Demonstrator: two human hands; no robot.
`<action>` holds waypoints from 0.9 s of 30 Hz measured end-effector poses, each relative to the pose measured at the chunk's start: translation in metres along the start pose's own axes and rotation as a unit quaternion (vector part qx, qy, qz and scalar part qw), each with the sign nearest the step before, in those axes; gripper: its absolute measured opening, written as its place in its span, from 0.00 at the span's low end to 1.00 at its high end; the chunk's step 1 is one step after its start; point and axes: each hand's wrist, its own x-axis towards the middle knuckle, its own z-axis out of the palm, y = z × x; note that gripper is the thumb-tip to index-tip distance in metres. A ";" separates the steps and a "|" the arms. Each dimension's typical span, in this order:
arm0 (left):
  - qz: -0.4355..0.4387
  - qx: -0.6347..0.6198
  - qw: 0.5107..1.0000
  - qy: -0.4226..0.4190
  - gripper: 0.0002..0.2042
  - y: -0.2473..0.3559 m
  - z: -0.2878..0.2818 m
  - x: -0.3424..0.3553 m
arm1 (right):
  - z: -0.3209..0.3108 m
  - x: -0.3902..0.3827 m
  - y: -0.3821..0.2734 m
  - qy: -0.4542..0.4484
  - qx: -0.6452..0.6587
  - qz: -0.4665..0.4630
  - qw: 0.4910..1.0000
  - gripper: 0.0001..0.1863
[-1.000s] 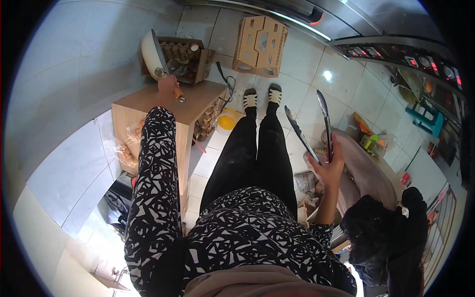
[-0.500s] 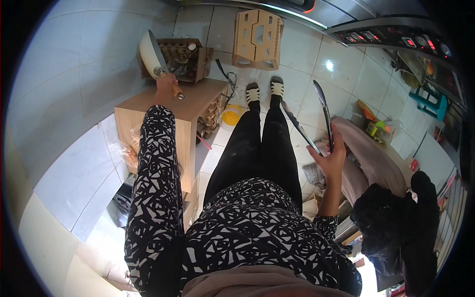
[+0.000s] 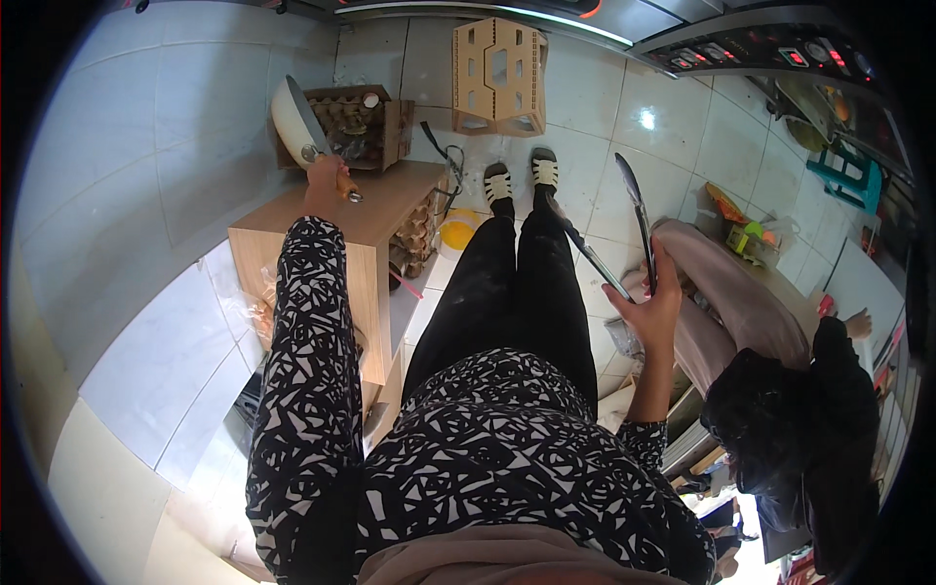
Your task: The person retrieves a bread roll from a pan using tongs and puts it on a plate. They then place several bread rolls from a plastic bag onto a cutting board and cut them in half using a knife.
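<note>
Near first: right hand [image 3: 655, 307], in front of the right hip, holds metal tongs [image 3: 639, 210] near their hinge end. Its thumb and fingers are wide, and the two tong arms splay well apart. Tongs lie beyond that hand, tips pointing away from the body and a bit left; long axis runs fore-aft, leaning left. Nothing between the tips.

Farther out, left arm stretched forward, left hand [image 3: 325, 175] closed in a narrow fist round the wooden handle [image 3: 348, 188] of a cream frying pan [image 3: 291, 119]. Handle axis runs diagonally, far-left to near-right, its end poking out past the fist on the near-right side. Pan body lies beyond the left hand and slightly left, tipped nearly on edge, inner face turned right. Left hand is the one at the pan; right hand and tongs are well apart from it, across the legs.

Below the left hand: wooden surface [image 3: 385, 200]. Pan sits at its far end, beside a cardboard box [image 3: 398, 136] with egg trays; can't tell from this angle whether pan touches either.

Farthest: tan step stool [image 3: 490, 93] on the tiled floor [image 3: 585, 88], ahead of the feet.
</note>
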 end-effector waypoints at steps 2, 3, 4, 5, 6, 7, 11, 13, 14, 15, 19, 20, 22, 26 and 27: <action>-0.027 0.028 0.999 0.017 0.04 0.002 0.001 -0.003 | 0.003 -0.001 0.000 -0.005 0.006 0.010 1.000 0.46; -0.021 0.042 0.998 0.048 0.04 0.002 0.001 -0.004 | 0.005 -0.001 0.000 -0.006 0.008 0.014 1.000 0.46; -0.013 0.054 0.998 0.026 0.03 0.001 0.001 -0.006 | 0.006 -0.002 0.000 -0.006 0.009 0.010 1.000 0.46; -0.010 0.069 0.997 0.015 0.03 -0.001 -0.001 -0.007 | 0.007 -0.003 0.000 -0.011 0.016 0.015 1.000 0.46; -0.004 0.071 0.997 0.001 0.03 -0.003 -0.001 -0.008 | 0.007 -0.003 0.000 -0.002 0.012 0.010 1.000 0.46; -0.014 0.070 0.997 0.006 0.03 -0.008 -0.003 -0.010 | 0.007 -0.005 0.001 -0.004 0.012 0.003 1.000 0.46; -0.046 0.066 0.997 0.018 0.04 -0.024 -0.002 -0.013 | 0.006 -0.017 0.001 -0.015 0.016 0.030 0.999 0.47; -0.033 0.054 0.998 0.023 0.04 -0.028 0.002 -0.013 | 0.006 -0.020 0.000 -0.006 0.016 0.023 1.000 0.47; -0.012 0.039 0.999 0.011 0.04 -0.030 0.004 -0.014 | 0.006 -0.023 0.000 -0.002 0.015 0.009 1.000 0.46; -0.040 0.049 0.998 0.024 0.04 -0.029 0.007 -0.013 | 0.007 -0.023 -0.001 0.005 0.016 0.017 1.000 0.46; -0.031 0.023 0.999 -0.008 0.03 -0.031 0.018 -0.020 | 0.006 -0.025 -0.003 -0.013 0.026 0.037 0.999 0.47; -0.042 0.011 0.999 -0.002 0.03 -0.031 0.021 -0.023 | 0.006 -0.026 -0.003 -0.023 0.023 0.040 0.999 0.47; -0.043 0.014 0.999 0.001 0.03 -0.033 0.026 -0.026 | 0.007 -0.028 -0.005 -0.020 0.029 0.036 0.999 0.47; -0.049 -0.011 0.999 0.009 0.04 -0.039 0.030 -0.034 | 0.006 -0.035 -0.006 -0.020 0.033 0.021 0.999 0.47; -0.038 -0.016 0.999 0.003 0.04 -0.040 0.029 -0.036 | 0.006 -0.036 -0.005 -0.019 0.035 0.018 0.999 0.47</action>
